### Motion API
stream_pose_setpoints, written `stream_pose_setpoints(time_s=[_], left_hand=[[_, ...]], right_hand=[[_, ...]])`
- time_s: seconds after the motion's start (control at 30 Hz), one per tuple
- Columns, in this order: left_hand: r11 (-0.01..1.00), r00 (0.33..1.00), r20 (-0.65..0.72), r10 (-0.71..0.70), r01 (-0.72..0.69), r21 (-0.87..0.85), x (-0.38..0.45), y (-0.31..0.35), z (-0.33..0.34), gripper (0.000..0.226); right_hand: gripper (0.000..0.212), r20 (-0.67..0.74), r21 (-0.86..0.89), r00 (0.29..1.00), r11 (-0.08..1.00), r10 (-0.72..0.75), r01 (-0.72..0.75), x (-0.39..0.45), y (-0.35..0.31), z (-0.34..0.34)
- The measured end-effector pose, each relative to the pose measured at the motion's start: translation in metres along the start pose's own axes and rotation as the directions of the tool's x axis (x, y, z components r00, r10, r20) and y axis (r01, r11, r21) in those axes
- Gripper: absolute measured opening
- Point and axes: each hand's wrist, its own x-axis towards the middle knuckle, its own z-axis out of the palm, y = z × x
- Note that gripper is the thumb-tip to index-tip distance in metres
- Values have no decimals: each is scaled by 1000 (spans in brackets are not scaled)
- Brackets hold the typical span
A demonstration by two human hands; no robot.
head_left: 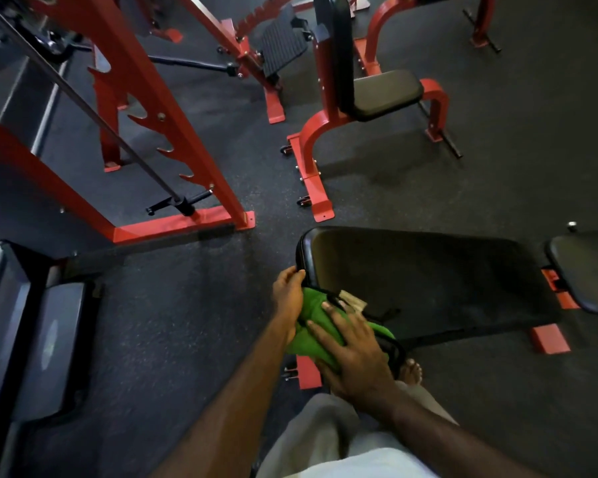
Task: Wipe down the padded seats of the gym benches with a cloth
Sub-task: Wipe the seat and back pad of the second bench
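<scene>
Head view, bench pad (428, 284) lengthwise left-right, right hand (354, 353) flat on green cloth (320, 326), left hand (287, 294) fingers gripping pad end

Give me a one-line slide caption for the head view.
Right hand presses a green cloth on the black bench pad while the left hand grips the pad's end.
</scene>
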Motion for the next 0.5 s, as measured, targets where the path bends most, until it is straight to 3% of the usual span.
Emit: stream_pose_setpoints(time_s=[0.17,0.27,0.37,0.43,0.5], left_hand=[[1000,999,-44,6,-7,-10,0,-13,5,29],[1000,999,-41,3,-3,-11,9,-13,7,29],[1000,998,-55,17,-17,6,9,-14,12,34],[1000,997,-73,26,-26,-3,8,-16,14,35],[1000,996,-84,18,-20,-15,7,-18,15,35]], right_hand=[[69,121,-129,978,974,-169,184,-22,36,-10],[75,146,-102,989,993,-37,52,-51,60,-15],[80,97,-38,989,993,111,-108,-43,42,-8],[78,81,-23,991,994,108,-107,-29,25,-3],[74,134,-57,991,998,4,3,-31,32,-8]])
